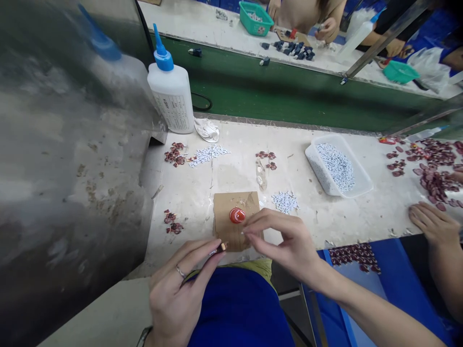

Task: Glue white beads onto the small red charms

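Near the table's (195, 193) front edge, the left hand (181, 289) pinches a small dark piece (219, 248), seemingly keeping its tip exposed; the right hand (292, 241) pinches a tiny white bit (242, 233) by the cardboard (224, 212).

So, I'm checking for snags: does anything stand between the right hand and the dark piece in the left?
Nothing visible does. Only a gap over the cardboard separates the right hand, pinching what looks like a white bit, from the dark piece held by the left hand. The round red thing lies beyond that gap.
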The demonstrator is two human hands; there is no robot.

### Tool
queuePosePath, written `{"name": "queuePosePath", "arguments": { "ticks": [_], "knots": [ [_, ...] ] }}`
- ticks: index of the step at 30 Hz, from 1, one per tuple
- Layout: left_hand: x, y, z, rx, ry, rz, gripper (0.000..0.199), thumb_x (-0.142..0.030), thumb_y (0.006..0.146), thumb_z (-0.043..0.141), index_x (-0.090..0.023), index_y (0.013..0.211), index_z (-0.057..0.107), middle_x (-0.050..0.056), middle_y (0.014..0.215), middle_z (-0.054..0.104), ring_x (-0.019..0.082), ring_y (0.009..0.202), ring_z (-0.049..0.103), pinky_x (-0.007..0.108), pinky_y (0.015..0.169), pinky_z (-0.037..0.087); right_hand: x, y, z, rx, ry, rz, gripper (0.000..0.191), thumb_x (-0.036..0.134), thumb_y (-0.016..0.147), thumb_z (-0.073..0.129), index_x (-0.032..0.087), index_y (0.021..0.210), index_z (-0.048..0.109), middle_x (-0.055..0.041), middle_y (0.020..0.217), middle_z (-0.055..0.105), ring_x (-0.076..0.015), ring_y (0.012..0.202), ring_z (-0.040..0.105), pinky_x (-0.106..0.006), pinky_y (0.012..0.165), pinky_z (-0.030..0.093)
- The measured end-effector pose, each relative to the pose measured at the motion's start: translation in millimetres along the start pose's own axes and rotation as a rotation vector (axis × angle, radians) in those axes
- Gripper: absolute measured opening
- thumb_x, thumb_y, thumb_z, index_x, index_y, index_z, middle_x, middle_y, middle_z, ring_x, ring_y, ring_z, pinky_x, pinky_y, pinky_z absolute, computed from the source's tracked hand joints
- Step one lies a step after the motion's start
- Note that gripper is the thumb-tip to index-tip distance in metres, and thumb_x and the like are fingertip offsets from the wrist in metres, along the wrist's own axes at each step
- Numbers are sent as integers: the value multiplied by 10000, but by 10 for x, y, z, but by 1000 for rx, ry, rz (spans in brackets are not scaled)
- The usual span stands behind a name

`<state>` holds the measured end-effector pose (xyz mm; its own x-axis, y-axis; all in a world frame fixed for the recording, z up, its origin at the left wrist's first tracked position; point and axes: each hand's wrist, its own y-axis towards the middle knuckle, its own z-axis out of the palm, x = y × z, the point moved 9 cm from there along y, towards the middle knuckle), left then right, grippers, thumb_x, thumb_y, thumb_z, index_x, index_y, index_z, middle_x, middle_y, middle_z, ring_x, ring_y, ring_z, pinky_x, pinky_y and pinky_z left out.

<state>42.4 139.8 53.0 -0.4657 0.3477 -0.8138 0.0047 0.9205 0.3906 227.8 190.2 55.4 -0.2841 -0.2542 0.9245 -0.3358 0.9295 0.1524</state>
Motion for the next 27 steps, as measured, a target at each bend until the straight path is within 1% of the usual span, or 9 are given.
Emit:
{"name": "queuePosePath", "arguments": {
  "ticks": [2, 5, 8, 13, 17, 20, 22, 24, 27],
  "knots": [
    [-55, 20, 5, 5, -33, 8, 321, -3, 815, 758, -204, 1063, 724, -41, 1002, 754, 22, 920, 716, 76, 907, 586, 116, -8, 79, 17, 75, -14, 127, 111, 908, 720, 221, 959, 760, -33, 930, 785, -183, 905, 747, -351, 821, 618],
    [-72, 30, 22, 15, -65, -4, 320, 8, 824, 740, -200, 1066, 722, -38, 1020, 758, 30, 940, 724, 87, 936, 591, 181, -7, 166, 43, 113, -4, 107, 118, 912, 727, 192, 979, 765, -53, 939, 790, -171, 870, 745, -325, 786, 613],
    [-60, 28, 28, 9, -72, -7, 329, -7, 823, 749, -208, 1083, 724, -44, 1041, 759, 30, 949, 727, 86, 957, 586, 188, 5, 174, 40, 104, -6, 100, 109, 905, 729, 176, 970, 765, -56, 917, 790, -161, 828, 738, -299, 732, 601],
    [-62, 21, 24, 8, -49, 6, 349, 13, 813, 747, -205, 1085, 723, -46, 1037, 757, 26, 940, 724, 82, 957, 582, 224, 6, 194, 81, 51, -44, 102, 107, 931, 712, 160, 1005, 758, -58, 913, 775, -156, 831, 732, -282, 728, 610],
    [-95, -7, 5, -7, -53, 16, 361, 15, 799, 759, -212, 1078, 733, -47, 1039, 757, 36, 934, 726, 94, 936, 591, 431, -66, 232, 121, -207, -233, 151, 103, 996, 625, 96, 1100, 734, -114, 962, 755, -158, 806, 723, -264, 665, 604],
    [-88, -17, 5, -16, -110, -25, 355, 2, 816, 748, -238, 1078, 736, -59, 1032, 754, 38, 912, 726, 102, 894, 605, 605, -144, 235, 127, -391, -389, 190, 70, 1010, 581, 62, 1149, 710, -137, 1002, 754, -163, 850, 720, -259, 708, 609],
    [-86, 0, 24, -10, -132, -49, 351, -3, 820, 746, -250, 1070, 738, -66, 1027, 754, 37, 909, 726, 101, 889, 609, 647, -160, 213, 135, -427, -419, 195, 58, 1003, 588, 63, 1160, 704, -132, 1002, 752, -163, 861, 715, -257, 721, 610],
    [-88, 36, 45, -5, -131, -57, 343, -11, 823, 749, -259, 1059, 740, -74, 1027, 756, 30, 909, 726, 91, 901, 604, 608, -130, 176, 145, -364, -359, 186, 75, 996, 609, 83, 1154, 707, -116, 978, 744, -158, 830, 709, -258, 685, 609],
    [-84, 86, 72, -3, -119, -50, 338, -28, 829, 752, -270, 1064, 738, -86, 1029, 761, 18, 904, 731, 65, 916, 592, 422, -44, 126, 119, -121, -130, 231, 157, 959, 705, 130, 1189, 700, -90, 1003, 736, -157, 855, 716, -277, 716, 630]
  ]
}}
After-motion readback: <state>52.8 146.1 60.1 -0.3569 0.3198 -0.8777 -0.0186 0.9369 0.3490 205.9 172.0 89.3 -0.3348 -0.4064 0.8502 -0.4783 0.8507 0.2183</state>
